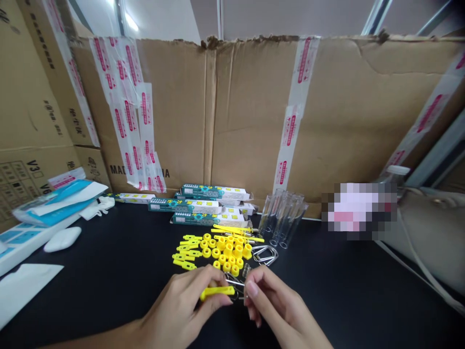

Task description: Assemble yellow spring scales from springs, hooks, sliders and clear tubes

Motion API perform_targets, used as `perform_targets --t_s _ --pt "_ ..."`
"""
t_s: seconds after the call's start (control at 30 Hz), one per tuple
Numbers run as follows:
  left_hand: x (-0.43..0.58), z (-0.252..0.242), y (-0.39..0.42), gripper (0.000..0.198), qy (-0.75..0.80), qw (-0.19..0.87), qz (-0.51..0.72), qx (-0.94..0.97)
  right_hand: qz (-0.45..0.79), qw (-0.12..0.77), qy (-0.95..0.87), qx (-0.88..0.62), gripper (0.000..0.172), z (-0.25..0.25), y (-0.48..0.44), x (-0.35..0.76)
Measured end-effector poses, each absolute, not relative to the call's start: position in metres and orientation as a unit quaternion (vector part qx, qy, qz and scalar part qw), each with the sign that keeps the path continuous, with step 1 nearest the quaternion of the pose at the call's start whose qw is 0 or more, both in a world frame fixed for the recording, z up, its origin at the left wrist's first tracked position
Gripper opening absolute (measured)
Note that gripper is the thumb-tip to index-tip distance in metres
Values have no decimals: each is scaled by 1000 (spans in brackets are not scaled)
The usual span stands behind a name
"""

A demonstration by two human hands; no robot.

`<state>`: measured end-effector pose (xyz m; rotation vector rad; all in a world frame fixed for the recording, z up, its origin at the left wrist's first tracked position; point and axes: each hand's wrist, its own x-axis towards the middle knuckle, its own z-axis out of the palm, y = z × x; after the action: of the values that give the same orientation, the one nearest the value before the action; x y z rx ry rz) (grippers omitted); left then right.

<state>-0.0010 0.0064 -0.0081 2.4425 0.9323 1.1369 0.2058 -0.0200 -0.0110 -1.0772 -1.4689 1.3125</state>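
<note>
My left hand is closed around a yellow plastic stick with a small hole near its end. A thin metal rod spans the gap between my hands, and my right hand pinches its far end; whether it joins the yellow stick is hidden by my fingers. Just beyond my fingertips lie small metal springs, partly covered. Past them sit several yellow rings and caps, flat yellow-green pieces on the left, and bent metal clips on the right.
Clear plastic tubes stand behind the parts, beside stacked small printed boxes. At left are a power strip, a white case and blue packets. A cardboard wall closes off the back. A bottle and a grey bag are at right.
</note>
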Motion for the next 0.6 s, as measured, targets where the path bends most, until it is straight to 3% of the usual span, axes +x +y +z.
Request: perform_targets --t_s 0.6 --pt "1 -4 5 21 279 110 402 865 563 527 -477 -422 37 -7 -28 193"
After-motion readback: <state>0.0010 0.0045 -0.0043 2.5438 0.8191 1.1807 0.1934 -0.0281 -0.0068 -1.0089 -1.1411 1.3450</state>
